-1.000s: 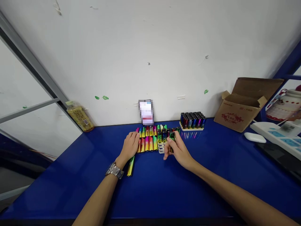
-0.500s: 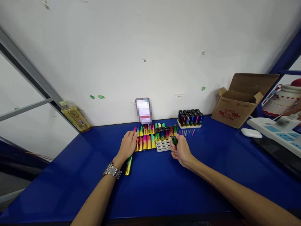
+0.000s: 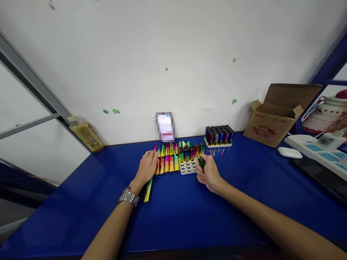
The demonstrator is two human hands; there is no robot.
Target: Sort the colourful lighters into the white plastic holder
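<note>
In the head view, the right hand point(image 3: 210, 172) has its grip closed around a green lighter point(image 3: 201, 162), top end up, at the near right corner of a white perforated holder point(image 3: 186, 169). The left hand point(image 3: 148, 167) lies palm down at the left end of the flat rows of lighters point(image 3: 167, 164); whether its grip encloses anything underneath, I cannot tell.

The likeliest trouble is at the holder: its front holes show, while upright lighters point(image 3: 187, 154) fill the back, so knuckles swinging in low could knock those over or skew the light-looking holder. The glossy casing might also slip or turn if the fingers loosen early. On the left, a sideways push by the palm could spread the rows across the smooth surface point(image 3: 173, 216). A loose lighter point(image 3: 148, 191) lies beside the steel wristwatch point(image 3: 129, 196); a backward drag of that wrist could send it rolling.
</note>
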